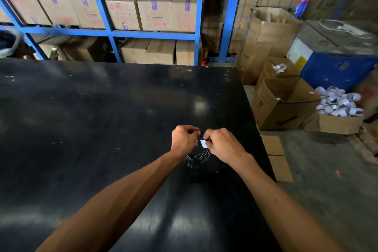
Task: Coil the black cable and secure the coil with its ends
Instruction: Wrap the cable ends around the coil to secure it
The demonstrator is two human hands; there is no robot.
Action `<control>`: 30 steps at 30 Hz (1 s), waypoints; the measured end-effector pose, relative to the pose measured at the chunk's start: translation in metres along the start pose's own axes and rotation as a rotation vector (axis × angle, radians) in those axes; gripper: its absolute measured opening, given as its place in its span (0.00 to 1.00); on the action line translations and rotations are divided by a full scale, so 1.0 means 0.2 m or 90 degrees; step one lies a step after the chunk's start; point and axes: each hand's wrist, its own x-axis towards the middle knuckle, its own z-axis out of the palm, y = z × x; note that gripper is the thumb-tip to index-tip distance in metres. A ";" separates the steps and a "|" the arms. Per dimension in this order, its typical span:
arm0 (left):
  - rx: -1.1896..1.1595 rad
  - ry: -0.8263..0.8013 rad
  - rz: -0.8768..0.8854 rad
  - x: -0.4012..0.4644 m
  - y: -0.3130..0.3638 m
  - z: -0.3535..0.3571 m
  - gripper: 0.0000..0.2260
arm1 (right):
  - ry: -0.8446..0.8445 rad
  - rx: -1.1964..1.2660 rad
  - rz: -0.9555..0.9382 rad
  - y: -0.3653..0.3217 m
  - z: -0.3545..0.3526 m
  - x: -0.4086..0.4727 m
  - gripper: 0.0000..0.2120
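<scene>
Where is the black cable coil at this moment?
In the head view, the black cable coil hangs between the left hand and right hand, over the black table near its right edge.

The thin black cable (pixel 199 154) hangs in a small loose coil of several loops, held up over the table's right edge region. A small white tag (pixel 203 143) sits at the coil's top.

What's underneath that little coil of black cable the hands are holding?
Only the bare black table shows below the black cable. The left hand and right hand cover the coil's top.
</scene>
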 end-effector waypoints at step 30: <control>-0.451 -0.177 -0.224 -0.06 0.27 -0.09 0.08 | 0.252 -0.171 -0.197 0.00 -0.10 -0.13 0.08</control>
